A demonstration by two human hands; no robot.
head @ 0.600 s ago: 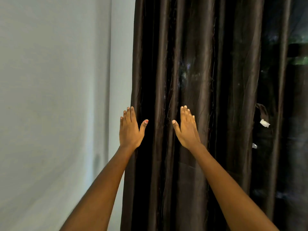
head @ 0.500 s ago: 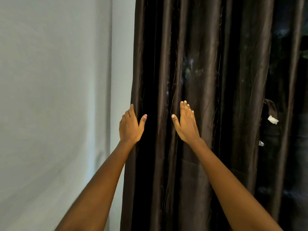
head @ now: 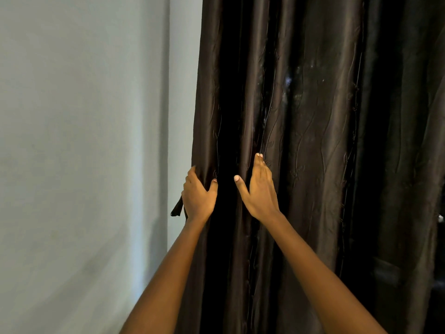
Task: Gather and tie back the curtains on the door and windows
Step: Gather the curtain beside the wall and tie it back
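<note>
Curtain point(head: 313, 141) hangs loose right of wall point(head: 84, 141), not yet bunched or tied. Left hand point(head: 198, 197) curls round its edge; right hand point(head: 260, 191) lies flat, fingers point(head: 258, 165) straight, on folds. Gathering seemingly barely begun.

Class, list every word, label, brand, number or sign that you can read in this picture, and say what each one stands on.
None: no text can be read here.
The dark brown curtain carries only a stitched wavy pattern, no writing.
The pale wall is blank.
The small white scrap at the right edge is too small to tell whether it bears any writing.
</note>
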